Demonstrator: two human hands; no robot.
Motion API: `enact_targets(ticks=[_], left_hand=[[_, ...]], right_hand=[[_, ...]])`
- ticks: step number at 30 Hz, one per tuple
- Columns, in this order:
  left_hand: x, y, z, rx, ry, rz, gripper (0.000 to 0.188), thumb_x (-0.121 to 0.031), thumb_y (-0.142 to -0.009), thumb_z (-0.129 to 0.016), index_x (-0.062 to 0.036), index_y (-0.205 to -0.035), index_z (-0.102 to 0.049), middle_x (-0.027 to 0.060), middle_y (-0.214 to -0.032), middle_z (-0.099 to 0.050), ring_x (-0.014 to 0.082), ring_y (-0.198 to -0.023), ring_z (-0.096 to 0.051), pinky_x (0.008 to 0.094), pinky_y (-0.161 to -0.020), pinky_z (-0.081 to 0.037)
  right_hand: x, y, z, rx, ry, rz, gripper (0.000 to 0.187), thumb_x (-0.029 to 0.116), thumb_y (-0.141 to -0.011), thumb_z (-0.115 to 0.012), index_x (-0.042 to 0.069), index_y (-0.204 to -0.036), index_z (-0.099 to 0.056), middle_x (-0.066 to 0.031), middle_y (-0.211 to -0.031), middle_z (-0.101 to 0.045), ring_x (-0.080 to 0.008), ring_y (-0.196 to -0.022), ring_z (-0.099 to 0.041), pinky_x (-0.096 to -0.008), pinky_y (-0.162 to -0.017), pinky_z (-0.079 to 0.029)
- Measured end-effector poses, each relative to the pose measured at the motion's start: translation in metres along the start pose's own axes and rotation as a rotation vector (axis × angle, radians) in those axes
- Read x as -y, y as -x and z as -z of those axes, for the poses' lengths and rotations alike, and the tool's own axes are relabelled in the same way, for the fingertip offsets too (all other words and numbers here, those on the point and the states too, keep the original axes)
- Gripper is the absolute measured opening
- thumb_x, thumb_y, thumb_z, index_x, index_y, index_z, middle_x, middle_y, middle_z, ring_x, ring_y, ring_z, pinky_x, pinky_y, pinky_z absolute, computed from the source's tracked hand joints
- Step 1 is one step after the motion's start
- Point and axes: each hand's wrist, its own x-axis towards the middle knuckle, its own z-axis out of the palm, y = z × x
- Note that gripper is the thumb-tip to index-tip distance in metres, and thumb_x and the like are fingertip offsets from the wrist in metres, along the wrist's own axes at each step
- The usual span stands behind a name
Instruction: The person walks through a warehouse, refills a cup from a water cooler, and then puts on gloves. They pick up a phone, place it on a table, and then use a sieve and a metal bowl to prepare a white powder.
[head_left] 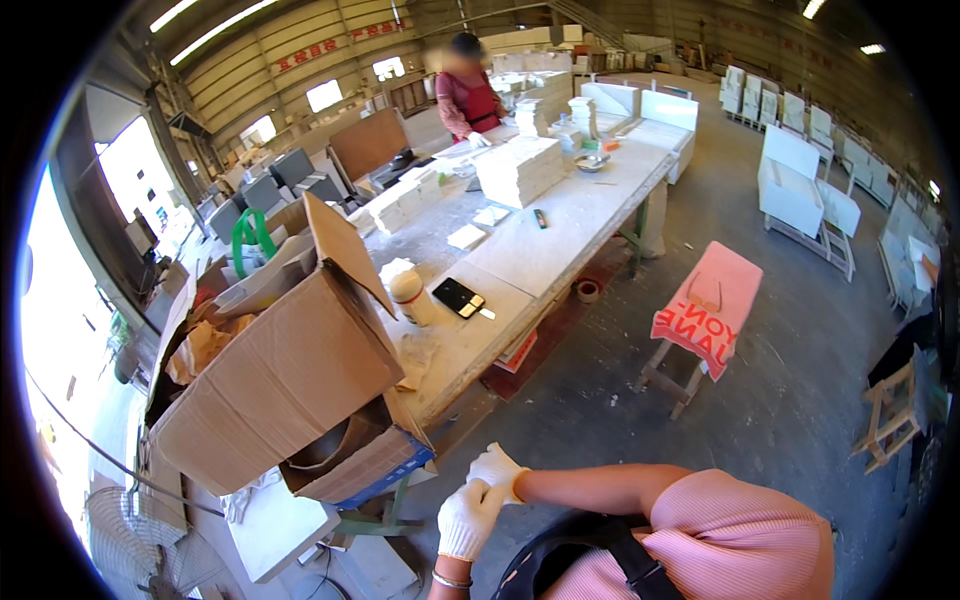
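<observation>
Both my hands wear white knitted gloves and meet in front of me, below the table's near corner. My left hand [466,521], with a bracelet at its wrist, is closed, its fingertips pressed against the white glove on my right hand near the palm side. My right hand [495,468] is bent inward with its fingers curled; whether anything is inside them is hidden. To the left of my hands is a large open cardboard box [270,400] with crumpled brown paper [205,348] in it. Under its flap a lower carton [365,468] with a blue edge shows.
A long worktable [520,270] carries stacked white slabs [520,172], a phone [459,297] and a capped bottle [410,298]. Across it stands a person [468,100] in a red apron. A stool with a pink cover [708,300] is right; a fan [125,535] stands lower left.
</observation>
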Motion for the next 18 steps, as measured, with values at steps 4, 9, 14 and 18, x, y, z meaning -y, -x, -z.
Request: enact_targets(ticks=[4,9,14,18], left_hand=[[-0.007,-0.009,-0.002,0.098,-0.152,0.135,0.048,-0.053,-0.086,-0.059,-0.0060,-0.085,-0.069,0.0225,-0.076,-0.067,0.0409,-0.072,-0.066,0.0481,-0.067,-0.052],[0.028,-0.010,-0.035,0.172,-0.052,0.020,0.054,-0.057,-0.087,-0.055,-0.0058,-0.085,-0.070,0.0251,-0.077,-0.066,0.0432,-0.076,-0.066,0.0514,-0.069,-0.051],[0.023,-0.005,-0.044,0.163,0.234,0.061,0.042,-0.041,-0.090,-0.059,-0.0017,-0.078,-0.065,0.0180,-0.066,-0.063,0.0287,-0.060,-0.063,0.0404,-0.058,-0.050],[0.007,-0.003,-0.026,0.255,0.878,0.393,0.034,-0.030,-0.092,-0.060,-0.0014,-0.075,-0.060,0.0062,-0.059,-0.057,0.0106,-0.048,-0.050,0.0250,-0.045,-0.039]], right_hand=[[-0.004,-0.007,-0.037,-0.188,-0.052,0.055,0.017,0.032,-0.067,-0.067,0.016,-0.065,-0.069,-0.0089,-0.068,-0.069,-0.0291,-0.066,-0.069,-0.0441,-0.061,-0.049],[0.001,0.003,-0.043,0.002,0.108,0.085,0.014,0.033,-0.065,-0.067,0.019,-0.066,-0.070,-0.0076,-0.071,-0.070,-0.0282,-0.072,-0.070,-0.0430,-0.064,-0.051],[-0.011,-0.004,-0.105,-0.047,0.146,0.077,0.023,0.038,-0.073,-0.069,0.015,-0.073,-0.071,-0.0069,-0.073,-0.070,-0.0253,-0.070,-0.068,-0.0397,-0.064,-0.050],[-0.016,-0.002,-0.108,0.073,-0.154,0.035,0.021,0.035,-0.081,-0.064,0.015,-0.078,-0.070,-0.0068,-0.077,-0.068,-0.0243,-0.074,-0.066,-0.0397,-0.065,-0.050]])
